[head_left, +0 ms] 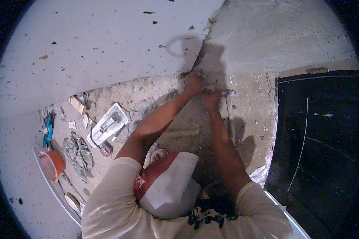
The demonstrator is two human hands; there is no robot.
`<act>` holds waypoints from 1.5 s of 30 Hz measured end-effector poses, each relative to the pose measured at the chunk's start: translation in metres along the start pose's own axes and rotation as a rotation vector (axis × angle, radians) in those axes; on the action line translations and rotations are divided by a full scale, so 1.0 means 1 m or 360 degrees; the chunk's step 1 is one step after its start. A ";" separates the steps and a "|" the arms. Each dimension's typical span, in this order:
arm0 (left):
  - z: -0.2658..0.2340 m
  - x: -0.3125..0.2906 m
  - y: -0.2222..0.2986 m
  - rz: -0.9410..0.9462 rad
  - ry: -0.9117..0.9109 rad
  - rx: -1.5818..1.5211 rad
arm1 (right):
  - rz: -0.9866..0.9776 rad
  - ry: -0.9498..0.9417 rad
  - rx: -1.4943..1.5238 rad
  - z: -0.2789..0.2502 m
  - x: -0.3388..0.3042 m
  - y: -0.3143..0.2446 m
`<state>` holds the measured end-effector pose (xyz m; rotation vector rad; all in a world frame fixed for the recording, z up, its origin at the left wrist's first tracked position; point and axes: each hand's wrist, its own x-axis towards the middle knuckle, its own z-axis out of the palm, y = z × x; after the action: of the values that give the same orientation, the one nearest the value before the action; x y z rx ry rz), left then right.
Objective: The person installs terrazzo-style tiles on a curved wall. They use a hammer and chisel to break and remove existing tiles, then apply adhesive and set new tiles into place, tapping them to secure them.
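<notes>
Both my arms stretch forward to the foot of the wall, where the speckled white panel meets rough grey plaster. My left hand is closed in a fist right at the panel's lower corner; what it grips, if anything, is hidden. Just right of it and slightly nearer, my right hand is wrapped round a short tool. Only the tool's pale grey end pokes out to the right, so its exact kind does not show. A wooden stick lies on the floor between my forearms.
Left on the dusty floor are a white-smeared flat tool, a wood block, a rumpled patterned cloth, an orange bucket and a blue tool. A black door panel stands on the right.
</notes>
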<state>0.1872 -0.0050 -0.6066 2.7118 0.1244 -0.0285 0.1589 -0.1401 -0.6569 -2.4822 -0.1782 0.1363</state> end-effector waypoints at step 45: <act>0.015 0.000 -0.029 -0.0032 -0.0413 -0.1771 | -0.0007 -0.0632 0.0298 -0.203 -0.088 0.071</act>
<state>0.1842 0.0150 -0.6318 1.5785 0.0589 -0.2383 0.1071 -0.3312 -0.5344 -2.2442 -0.3212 0.6167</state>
